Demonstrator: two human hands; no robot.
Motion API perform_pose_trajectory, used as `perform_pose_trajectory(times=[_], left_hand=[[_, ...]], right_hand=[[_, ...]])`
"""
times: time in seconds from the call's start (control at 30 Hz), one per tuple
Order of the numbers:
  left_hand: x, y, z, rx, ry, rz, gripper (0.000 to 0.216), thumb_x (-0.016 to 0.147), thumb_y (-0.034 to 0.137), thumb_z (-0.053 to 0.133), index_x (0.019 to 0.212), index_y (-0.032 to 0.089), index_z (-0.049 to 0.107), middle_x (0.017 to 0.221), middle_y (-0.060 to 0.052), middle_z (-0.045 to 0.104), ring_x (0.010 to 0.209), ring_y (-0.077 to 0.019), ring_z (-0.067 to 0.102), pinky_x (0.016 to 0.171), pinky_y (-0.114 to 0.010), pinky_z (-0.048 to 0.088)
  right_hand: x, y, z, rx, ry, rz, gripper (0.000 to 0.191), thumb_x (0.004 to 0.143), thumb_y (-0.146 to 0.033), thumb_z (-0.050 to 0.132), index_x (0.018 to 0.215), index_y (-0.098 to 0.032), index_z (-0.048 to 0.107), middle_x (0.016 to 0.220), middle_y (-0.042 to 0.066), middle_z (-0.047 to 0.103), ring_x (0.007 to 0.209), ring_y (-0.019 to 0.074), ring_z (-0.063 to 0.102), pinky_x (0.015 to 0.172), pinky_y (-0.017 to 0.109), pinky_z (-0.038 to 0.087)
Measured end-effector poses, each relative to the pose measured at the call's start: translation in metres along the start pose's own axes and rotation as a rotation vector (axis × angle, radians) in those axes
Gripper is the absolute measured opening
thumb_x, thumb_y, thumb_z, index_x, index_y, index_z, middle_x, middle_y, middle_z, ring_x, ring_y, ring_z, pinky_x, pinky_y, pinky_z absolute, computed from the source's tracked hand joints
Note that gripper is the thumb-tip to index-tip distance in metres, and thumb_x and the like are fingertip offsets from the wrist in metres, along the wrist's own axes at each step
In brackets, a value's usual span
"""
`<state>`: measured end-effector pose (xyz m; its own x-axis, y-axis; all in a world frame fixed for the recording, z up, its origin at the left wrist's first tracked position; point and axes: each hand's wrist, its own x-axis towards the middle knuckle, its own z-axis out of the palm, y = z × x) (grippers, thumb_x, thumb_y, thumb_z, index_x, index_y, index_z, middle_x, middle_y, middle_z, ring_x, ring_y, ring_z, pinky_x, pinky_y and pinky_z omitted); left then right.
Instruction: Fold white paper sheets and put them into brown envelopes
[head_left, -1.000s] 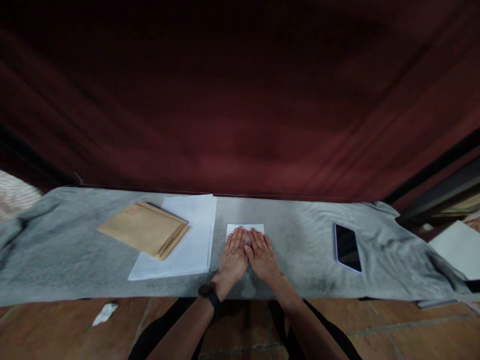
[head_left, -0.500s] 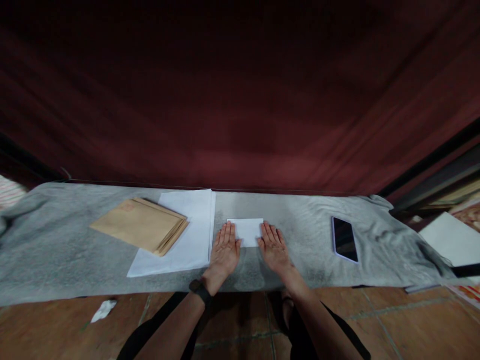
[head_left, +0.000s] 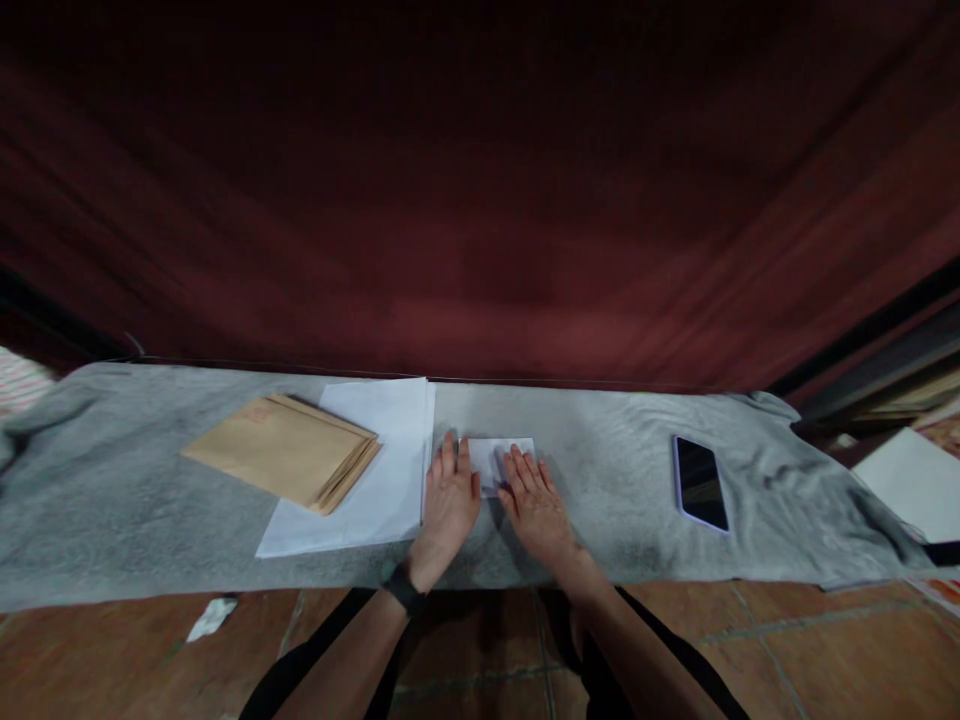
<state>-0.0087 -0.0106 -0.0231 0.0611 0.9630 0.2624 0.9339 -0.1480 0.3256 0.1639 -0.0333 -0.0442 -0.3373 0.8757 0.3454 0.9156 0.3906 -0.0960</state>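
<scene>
A small folded white paper lies on the grey cloth in front of me. My left hand lies flat, fingers stretched out, at the paper's left edge. My right hand rests flat on the paper's lower right part, fingers spread. A black watch band sits on my left wrist. Neither hand grips anything.
Left of my hands lies a stack of white sheets with a pile of brown envelopes on top. A dark phone lies on the cloth at the right. A dark red curtain hangs behind. Tiled floor with a paper scrap lies below.
From side by side on the paper, my hands slid apart to its two ends, then came back inward; the right hand now covers the paper's lower right.
</scene>
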Motion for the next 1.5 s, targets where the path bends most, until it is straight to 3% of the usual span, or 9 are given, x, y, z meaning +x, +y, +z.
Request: perform_pose_trajectory(times=[0.07,0.13,0.33,0.6,0.8,1.0,1.13,1.3,1.5], left_hand=[[-0.002,0.009,0.004,-0.001,-0.016,0.098,0.054,0.099,0.021,0.037,0.152,0.012,0.04,0.164,-0.016,0.033,0.152,-0.0316,0.028,0.119,-0.051,0.034],[-0.003,0.016,0.011,-0.004,-0.088,0.165,0.053,0.102,0.027,0.034,0.152,0.014,0.041,0.163,-0.014,0.035,0.154,-0.0294,0.025,0.122,-0.05,0.029],[-0.002,0.02,0.026,0.037,-0.128,0.107,0.061,0.103,0.04,0.033,0.155,0.008,0.036,0.162,-0.018,0.034,0.155,-0.0288,0.022,0.125,-0.052,0.02],[-0.004,0.011,0.025,0.077,-0.112,0.029,0.06,0.102,0.032,0.035,0.155,0.006,0.034,0.165,-0.02,0.027,0.154,-0.0307,0.024,0.124,-0.049,0.024],[-0.004,0.008,0.017,0.094,-0.083,-0.008,0.057,0.101,0.028,0.034,0.151,0.002,0.04,0.16,-0.022,0.036,0.149,-0.0339,0.035,0.119,-0.049,0.033],[0.001,0.008,0.006,0.053,-0.087,-0.018,0.052,0.097,0.02,0.038,0.145,0.004,0.05,0.157,-0.024,0.042,0.137,-0.0359,0.05,0.111,-0.05,0.042],[0.005,0.007,0.002,-0.043,-0.059,-0.039,0.053,0.093,0.015,0.04,0.145,0.007,0.051,0.156,-0.021,0.044,0.141,-0.0352,0.046,0.111,-0.051,0.042],[0.014,-0.001,0.006,-0.245,-0.009,-0.127,0.056,0.087,0.014,0.048,0.143,0.012,0.053,0.15,-0.017,0.052,0.142,-0.0324,0.045,0.114,-0.05,0.042],[0.03,-0.019,0.01,-0.701,0.049,-0.375,0.061,0.071,0.012,0.065,0.132,0.016,0.063,0.132,-0.015,0.059,0.107,-0.0272,0.065,0.099,-0.044,0.054]], right_hand=[[-0.002,-0.006,0.003,0.017,-0.013,-0.057,0.055,0.105,-0.027,0.036,0.158,-0.014,0.033,0.162,0.009,0.036,0.15,0.0226,0.033,0.123,0.045,0.026],[-0.005,-0.007,0.007,0.016,-0.022,-0.084,0.054,0.103,-0.021,0.035,0.156,-0.012,0.036,0.161,0.011,0.037,0.151,0.0227,0.032,0.124,0.046,0.025],[-0.002,0.007,0.012,-0.002,-0.048,-0.027,0.053,0.104,-0.022,0.033,0.157,-0.016,0.035,0.161,0.012,0.038,0.151,0.0237,0.032,0.123,0.05,0.024],[0.002,0.026,0.008,-0.046,-0.104,0.138,0.055,0.107,-0.035,0.03,0.158,-0.012,0.032,0.163,0.012,0.033,0.15,0.0276,0.033,0.122,0.05,0.023],[-0.001,0.035,0.0,-0.049,-0.106,0.176,0.055,0.107,-0.036,0.031,0.157,-0.013,0.036,0.163,0.012,0.034,0.149,0.0306,0.033,0.121,0.053,0.025],[-0.001,0.023,-0.008,0.023,-0.072,0.071,0.056,0.104,-0.034,0.038,0.156,-0.013,0.038,0.165,0.012,0.03,0.151,0.0291,0.03,0.123,0.052,0.023],[-0.005,0.009,-0.004,0.086,-0.108,-0.015,0.057,0.103,-0.033,0.04,0.156,-0.011,0.036,0.162,0.014,0.037,0.15,0.0256,0.033,0.125,0.047,0.024],[-0.005,0.003,-0.001,0.079,-0.133,0.0,0.057,0.103,-0.033,0.041,0.154,-0.007,0.038,0.16,0.017,0.038,0.15,0.0275,0.034,0.123,0.047,0.028],[0.001,-0.002,-0.008,0.068,-0.162,0.014,0.064,0.102,-0.043,0.046,0.153,-0.005,0.04,0.16,0.02,0.037,0.149,0.0304,0.034,0.122,0.047,0.029]])
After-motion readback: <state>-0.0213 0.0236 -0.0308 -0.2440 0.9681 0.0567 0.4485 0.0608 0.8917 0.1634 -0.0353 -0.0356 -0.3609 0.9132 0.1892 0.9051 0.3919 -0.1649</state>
